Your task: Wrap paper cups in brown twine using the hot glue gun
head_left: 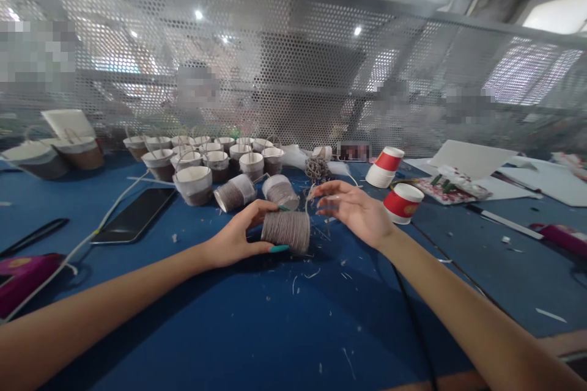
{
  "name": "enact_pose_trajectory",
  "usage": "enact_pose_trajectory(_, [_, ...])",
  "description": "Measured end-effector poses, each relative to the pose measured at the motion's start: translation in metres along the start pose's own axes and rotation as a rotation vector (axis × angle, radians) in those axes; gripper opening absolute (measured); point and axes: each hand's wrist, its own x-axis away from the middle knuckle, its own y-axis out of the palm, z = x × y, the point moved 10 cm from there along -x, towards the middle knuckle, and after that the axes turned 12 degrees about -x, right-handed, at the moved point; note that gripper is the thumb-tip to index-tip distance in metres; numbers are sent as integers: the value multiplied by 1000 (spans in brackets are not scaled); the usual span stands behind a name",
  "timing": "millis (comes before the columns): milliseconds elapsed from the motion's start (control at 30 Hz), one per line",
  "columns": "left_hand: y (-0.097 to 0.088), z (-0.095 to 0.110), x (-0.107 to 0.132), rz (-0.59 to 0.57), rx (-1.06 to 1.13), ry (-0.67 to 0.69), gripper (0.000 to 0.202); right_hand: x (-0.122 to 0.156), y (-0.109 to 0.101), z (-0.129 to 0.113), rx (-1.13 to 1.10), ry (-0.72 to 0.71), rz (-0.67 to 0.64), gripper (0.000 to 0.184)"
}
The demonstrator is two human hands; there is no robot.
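Observation:
My left hand is wrapped round a paper cup covered in grey-brown twine, lying on its side on the blue table. Just right of the cup hovers my right hand; its fingertips pinch a thin strand of twine that runs up from the cup toward a tangled ball of twine. Two more wrapped cups lie on their sides just behind.
Several white twine-wrapped cups with handles stand at the back. Red paper cups are to the right, a phone with a white cable to the left. White sheets, a pink tool, perforated metal screen behind.

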Motion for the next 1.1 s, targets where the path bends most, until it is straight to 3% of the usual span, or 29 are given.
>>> enact_pose_trajectory(167, [-7, 0, 1, 25, -118, -3, 51, 0, -5, -10, 257, -131, 11, 23])
enact_pose_trajectory(233, [-10, 3, 4, 52, -168, 31, 47, 4, 1, -21, 565, -263, -3, 21])
enact_pose_trajectory(333, [-16, 18, 8, 138, -335, 126, 43, 16, 26, -29, 1125, -478, -75, 22])
enact_pose_trajectory(433, [-22, 40, 7, 218, -524, 165, 43, 24, 44, -26, 1384, -562, -136, 30])
enact_pose_trajectory(567, [-33, 62, -16, 236, -679, 95, 50, 26, 51, -20, 1481, -544, -158, 40])
enact_pose_trajectory(633, [-35, 64, -35, 172, -689, 43, 60, 26, 53, -17, 1525, -551, -174, 41])
enact_pose_trajectory(767, [-24, 47, -75, -71, -612, -69, 81, 26, 54, -18, 1553, -572, -168, 42])
enact_pose_trajectory(933, [-13, 42, -106, -110, -616, -42, 55, 24, 47, -23, 1550, -596, -104, 43])
enact_pose_trajectory(1100, [-12, 37, -113, -119, -632, -107, 32, 24, 43, -24, 1542, -634, -77, 42])
